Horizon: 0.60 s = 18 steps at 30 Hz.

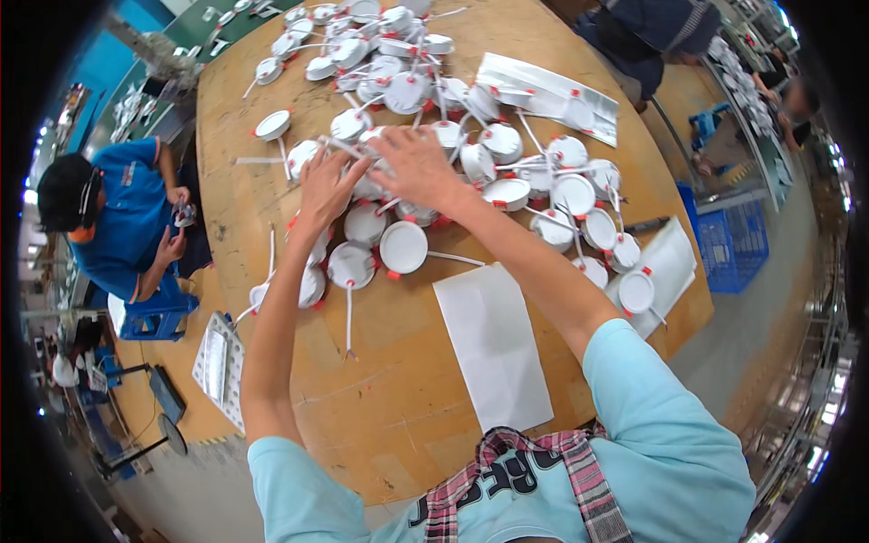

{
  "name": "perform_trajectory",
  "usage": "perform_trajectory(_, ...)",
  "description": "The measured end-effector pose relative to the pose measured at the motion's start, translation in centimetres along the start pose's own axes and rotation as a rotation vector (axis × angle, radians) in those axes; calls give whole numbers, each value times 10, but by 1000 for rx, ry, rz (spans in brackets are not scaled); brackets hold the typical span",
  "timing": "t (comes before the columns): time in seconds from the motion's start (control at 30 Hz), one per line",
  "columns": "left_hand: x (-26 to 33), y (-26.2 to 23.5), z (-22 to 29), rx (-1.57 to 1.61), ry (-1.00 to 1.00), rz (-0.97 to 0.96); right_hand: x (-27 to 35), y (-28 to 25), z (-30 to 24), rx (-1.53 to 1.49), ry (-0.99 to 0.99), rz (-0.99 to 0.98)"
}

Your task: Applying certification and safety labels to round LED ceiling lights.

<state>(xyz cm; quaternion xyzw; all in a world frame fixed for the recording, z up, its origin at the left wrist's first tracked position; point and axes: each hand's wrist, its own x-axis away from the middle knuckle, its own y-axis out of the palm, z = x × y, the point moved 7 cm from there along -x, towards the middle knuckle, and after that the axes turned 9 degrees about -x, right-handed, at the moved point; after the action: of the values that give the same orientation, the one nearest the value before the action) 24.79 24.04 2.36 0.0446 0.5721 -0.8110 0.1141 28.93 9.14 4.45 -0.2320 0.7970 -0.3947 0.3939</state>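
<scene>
Both arms reach out over a heap of white round downlights [403, 247] with red clips and white cables. My left hand [328, 187] is on the near left part of the heap, fingers stretched out among the lights, close to a white cable. Just beside it, my right hand [418, 169] lies over several downlights with its fingers spread. Neither hand plainly grips a light, though the lights under the palms are partly hidden. One downlight [351, 264] lies nearer to me with its cable pointing my way.
A white sheet [493, 339] lies on the wooden table [362, 398]. Silvery packaging [543, 95] is at the far right, a white bag [665, 262] at the right edge, a perforated tray [217, 366] at the left. A co-worker in blue [127, 213] sits left; a blue crate [731, 244] stands right.
</scene>
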Motion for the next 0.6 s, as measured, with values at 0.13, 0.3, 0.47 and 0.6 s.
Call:
perform_trajectory(0.13, 37, -12, 11, 3, 23, 56, 24, -9, -22, -106, -65, -31)
perform_trajectory(0.3, 75, -77, 45, -25, -13, 276, 48, -72, -35, -354, -239, 69)
perform_trajectory(0.47, 169, -81, 162, 398, 137, 341, 118, -153, -11, -456, 114, 9)
perform_trajectory(0.6, 240, -17, 226, 208, 202, -20, 190, -136, -39, -425, 187, -279)
